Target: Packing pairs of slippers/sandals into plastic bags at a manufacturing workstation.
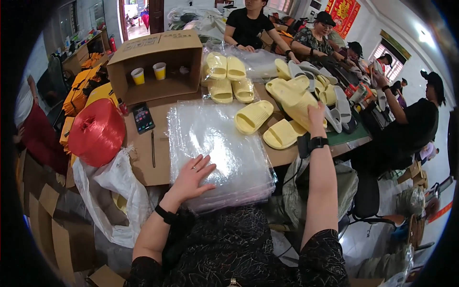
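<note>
My left hand (pixel 195 178) lies with its fingers spread on a stack of clear plastic bags (pixel 217 138) at the table's near edge. Off to the right, my right hand (pixel 315 118) is closed on a pale yellow slipper (pixel 300 106), held among other slippers. Just left of that hand, a yellow slipper (pixel 283 134) and another slipper (pixel 254 117) rest singly, the second one partly over the bags. Beyond the stack, two pairs of yellow slippers (pixel 221 90) sit on clear plastic. Part of the held slipper is hidden by my fingers.
A cardboard box (pixel 155 44) lying open toward me holds two cups (pixel 159 71). To the left are a phone (pixel 143 118), a pen (pixel 153 149), a red twine roll (pixel 97 132) and a white sack (pixel 112 191). Grey slippers (pixel 343 103) lie at right. Several people work around the table.
</note>
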`<state>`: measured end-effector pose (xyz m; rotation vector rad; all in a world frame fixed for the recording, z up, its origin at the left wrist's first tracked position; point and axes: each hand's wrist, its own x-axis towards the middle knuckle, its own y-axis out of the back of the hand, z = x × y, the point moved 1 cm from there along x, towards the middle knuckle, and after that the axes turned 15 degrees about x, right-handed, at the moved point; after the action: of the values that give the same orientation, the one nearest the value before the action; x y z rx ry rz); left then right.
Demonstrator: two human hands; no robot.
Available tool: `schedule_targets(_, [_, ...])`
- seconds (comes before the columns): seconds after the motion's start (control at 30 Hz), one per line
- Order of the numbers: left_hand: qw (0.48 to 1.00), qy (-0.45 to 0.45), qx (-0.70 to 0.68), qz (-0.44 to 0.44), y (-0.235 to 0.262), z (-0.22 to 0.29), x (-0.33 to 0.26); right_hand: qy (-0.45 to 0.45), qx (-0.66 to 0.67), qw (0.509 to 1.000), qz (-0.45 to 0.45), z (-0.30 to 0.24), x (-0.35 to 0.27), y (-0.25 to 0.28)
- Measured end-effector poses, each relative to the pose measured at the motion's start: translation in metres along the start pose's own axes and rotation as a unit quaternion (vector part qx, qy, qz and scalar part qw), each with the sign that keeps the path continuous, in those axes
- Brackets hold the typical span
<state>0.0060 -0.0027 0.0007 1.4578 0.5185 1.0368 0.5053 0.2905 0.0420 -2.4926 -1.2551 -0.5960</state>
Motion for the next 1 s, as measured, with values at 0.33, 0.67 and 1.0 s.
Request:
schedule_targets(0.33, [1.0,0.019,0.013,-0.004,-0.003,-0.001,-0.008,0.118,0.229,0.957,-0.133,-0.232,-0.039,-0.077])
schedule_targets(0.67, [1.0,0.009,0.009,0.028,-0.016,-0.005,-0.011,-0.078,0.414,0.835,-0.354,-0.33,-0.125,-0.098])
schedule_targets(1.0, [0.998,-0.007,0.017,0.059,-0.019,-0.007,-0.007,-0.044,0.04,0.848,-0.527,-0.229,-0.181,-0.136])
